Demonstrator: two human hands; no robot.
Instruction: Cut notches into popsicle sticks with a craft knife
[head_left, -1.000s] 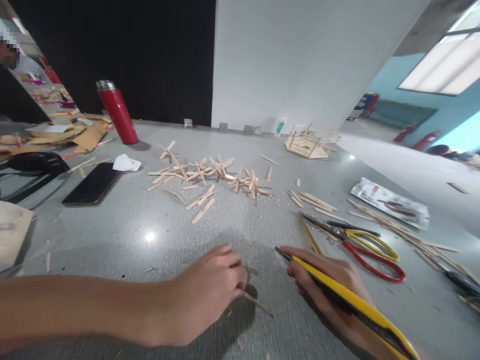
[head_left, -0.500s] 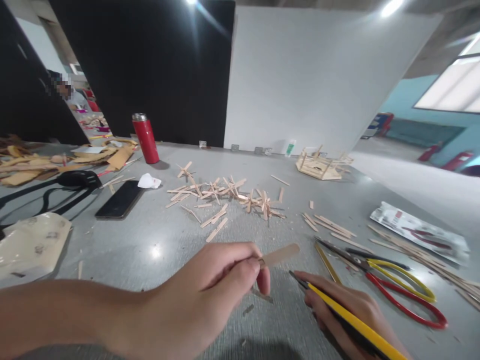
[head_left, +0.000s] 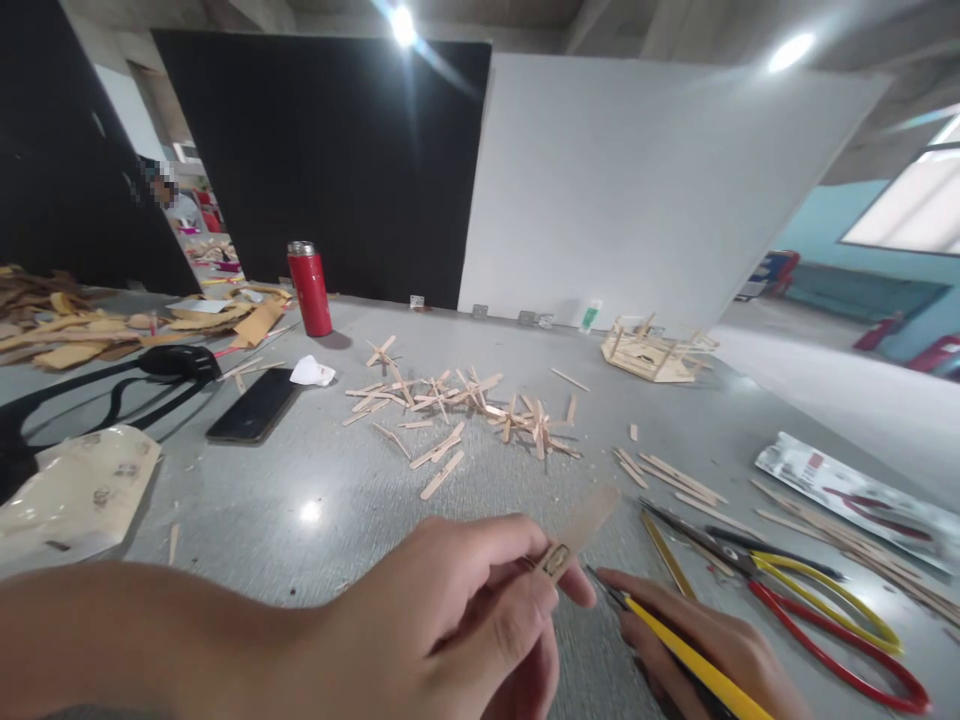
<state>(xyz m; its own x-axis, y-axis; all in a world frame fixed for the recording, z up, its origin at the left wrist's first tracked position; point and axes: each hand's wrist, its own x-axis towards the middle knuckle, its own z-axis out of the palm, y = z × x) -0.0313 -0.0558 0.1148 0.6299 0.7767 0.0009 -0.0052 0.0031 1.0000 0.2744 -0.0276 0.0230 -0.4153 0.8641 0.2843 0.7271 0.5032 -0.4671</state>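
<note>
Between thumb and fingers, my left hand [head_left: 465, 610] pinches a flat wooden craft stick [head_left: 589, 525], its rounded end pointing up and to the right. A small dark-edged oval mark or hole shows on the stick beside the thumb. My right hand [head_left: 697, 640] is closed around a yellow and black craft knife [head_left: 690, 660]. The knife's dark tip is just right of the left fingertips, close below the stick; whether it touches cannot be made out. Scissors with one yellow and one red handle [head_left: 832, 640] lie to the right of my right hand.
Many cut wooden sticks [head_left: 442, 395] lie scattered mid-table. Behind them stand a red flask [head_left: 309, 290] and a wooden frame model [head_left: 652, 355]. A phone [head_left: 251, 405] and a plastic-looking tray [head_left: 82, 490] are at left, a silver packet [head_left: 862, 495] at right. Black and white panels close off the back.
My left hand has turned the stick more upright, exposing the oval mark, and shifted slightly right and down. The knife stays close by. The whole view has tilted upward a little.
</note>
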